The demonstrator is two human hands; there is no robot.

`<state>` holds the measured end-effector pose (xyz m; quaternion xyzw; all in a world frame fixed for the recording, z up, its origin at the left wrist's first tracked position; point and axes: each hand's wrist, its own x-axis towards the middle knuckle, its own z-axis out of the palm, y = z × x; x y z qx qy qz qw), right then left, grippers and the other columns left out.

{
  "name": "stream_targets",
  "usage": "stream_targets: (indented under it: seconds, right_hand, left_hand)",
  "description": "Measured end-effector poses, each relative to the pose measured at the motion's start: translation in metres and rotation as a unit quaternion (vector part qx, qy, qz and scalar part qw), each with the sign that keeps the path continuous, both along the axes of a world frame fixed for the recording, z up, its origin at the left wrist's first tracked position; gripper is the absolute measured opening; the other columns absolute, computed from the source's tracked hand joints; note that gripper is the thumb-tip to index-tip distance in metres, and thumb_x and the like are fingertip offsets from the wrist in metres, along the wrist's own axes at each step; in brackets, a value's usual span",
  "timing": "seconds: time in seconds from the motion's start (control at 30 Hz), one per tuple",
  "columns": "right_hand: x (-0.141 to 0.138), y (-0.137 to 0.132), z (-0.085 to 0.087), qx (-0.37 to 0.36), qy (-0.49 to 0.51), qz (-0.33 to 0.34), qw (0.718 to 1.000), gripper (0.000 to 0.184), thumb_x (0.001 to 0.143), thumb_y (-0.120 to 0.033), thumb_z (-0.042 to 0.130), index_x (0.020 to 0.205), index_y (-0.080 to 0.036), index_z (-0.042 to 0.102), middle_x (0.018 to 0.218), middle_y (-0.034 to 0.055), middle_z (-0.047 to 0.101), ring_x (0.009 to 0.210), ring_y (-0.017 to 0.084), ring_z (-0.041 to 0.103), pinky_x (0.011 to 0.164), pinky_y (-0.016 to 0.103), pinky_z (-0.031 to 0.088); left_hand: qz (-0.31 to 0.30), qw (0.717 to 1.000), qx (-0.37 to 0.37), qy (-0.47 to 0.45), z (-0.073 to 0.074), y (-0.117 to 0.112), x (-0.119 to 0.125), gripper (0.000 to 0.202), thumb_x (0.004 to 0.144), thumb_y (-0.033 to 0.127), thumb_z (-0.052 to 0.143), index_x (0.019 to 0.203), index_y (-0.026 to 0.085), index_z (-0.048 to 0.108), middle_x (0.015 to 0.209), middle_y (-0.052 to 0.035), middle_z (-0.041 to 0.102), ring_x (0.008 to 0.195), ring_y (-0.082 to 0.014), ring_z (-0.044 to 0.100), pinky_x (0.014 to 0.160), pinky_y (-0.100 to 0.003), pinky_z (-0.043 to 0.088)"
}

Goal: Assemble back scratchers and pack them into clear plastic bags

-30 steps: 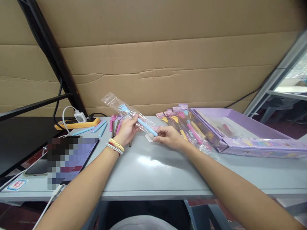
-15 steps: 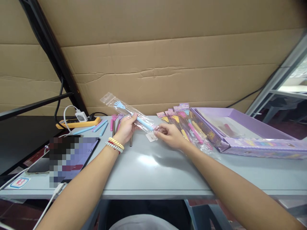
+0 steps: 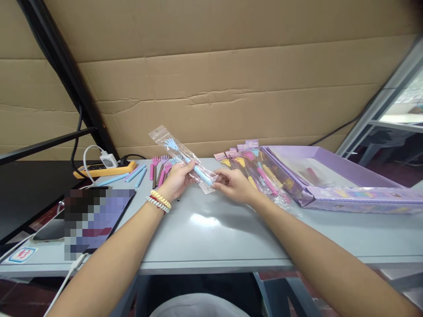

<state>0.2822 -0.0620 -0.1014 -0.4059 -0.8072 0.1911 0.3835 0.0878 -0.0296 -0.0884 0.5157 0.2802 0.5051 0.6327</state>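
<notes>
A clear plastic sleeve (image 3: 167,140) holds a blue hand-shaped back scratcher (image 3: 185,158) and is raised a little above the grey table (image 3: 211,229). My left hand (image 3: 176,178) grips the sleeve around its middle, fingers curled. My right hand (image 3: 233,185) pinches the sleeve's lower end, near a small white card (image 3: 206,189) on the table. Loose pink, purple and blue scratchers (image 3: 158,169) lie just behind my left hand.
A stack of bagged scratchers (image 3: 254,169) lies right of my right hand, beside an open purple box (image 3: 330,185). A tablet (image 3: 95,215) sits at the front left. A yellow power strip (image 3: 105,168) with a charger is at the back left. Cardboard lines the wall behind.
The blue scratcher has slid deeper into the sleeve, which now tilts up a bit more steeply. Both hands keep their grip and have shifted slightly.
</notes>
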Motion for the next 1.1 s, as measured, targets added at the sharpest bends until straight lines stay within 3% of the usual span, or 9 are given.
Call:
stream_targets:
  seconds: [0.23,0.43,0.63,0.83,1.1]
  right_hand:
    - [-0.0016,-0.0006,-0.004,0.05,-0.061,-0.005,0.997,0.021,0.077,-0.02,0.058,0.097,-0.014,0.063,0.064,0.0012,0.061,0.056,0.011,0.051,0.056,0.023,0.035]
    - [-0.0017,-0.0005,-0.0027,0.043,-0.064,0.001,0.997,0.034,0.073,-0.032,0.067,0.102,-0.014,0.063,0.061,-0.0006,0.059,0.055,0.011,0.049,0.054,0.023,0.033]
    - [-0.0006,-0.0019,-0.0023,0.043,-0.085,-0.017,0.995,0.041,0.071,-0.036,0.071,0.104,-0.014,0.062,0.061,-0.0006,0.06,0.057,0.011,0.051,0.056,0.023,0.033]
    - [0.0006,0.0001,-0.0042,0.024,-0.098,-0.039,0.994,0.049,0.064,-0.043,0.076,0.102,-0.016,0.06,0.061,-0.0007,0.06,0.058,0.013,0.053,0.056,0.024,0.034]
    - [0.0015,0.0016,-0.0056,0.029,-0.09,-0.025,0.995,0.044,0.067,-0.044,0.074,0.098,-0.016,0.061,0.06,-0.002,0.058,0.056,0.011,0.05,0.054,0.024,0.033]
  left_hand:
    - [-0.041,0.998,-0.018,0.039,-0.0038,-0.0047,0.0078,0.04,0.062,0.045,0.076,0.075,0.013,0.059,0.067,-0.0028,0.063,0.06,-0.0121,0.057,0.055,-0.023,0.046]
    - [-0.026,0.998,-0.016,0.047,-0.0019,-0.0035,0.0057,0.04,0.061,0.045,0.077,0.077,0.013,0.06,0.065,-0.0019,0.062,0.06,-0.0127,0.056,0.061,-0.026,0.045]
    - [-0.046,0.997,-0.018,0.055,-0.0055,-0.0061,0.0094,0.041,0.064,0.045,0.075,0.085,0.015,0.057,0.068,-0.0022,0.064,0.061,-0.0144,0.059,0.059,-0.027,0.045]
    - [-0.071,0.995,0.012,0.066,-0.005,-0.0079,0.0085,0.036,0.066,0.042,0.074,0.08,0.012,0.059,0.078,-0.0051,0.066,0.07,-0.0151,0.06,0.067,-0.028,0.046]
    - [-0.055,0.995,0.035,0.071,-0.0073,-0.0066,0.0083,0.034,0.063,0.032,0.078,0.086,0.013,0.061,0.079,-0.0033,0.065,0.075,-0.015,0.061,0.071,-0.028,0.046]
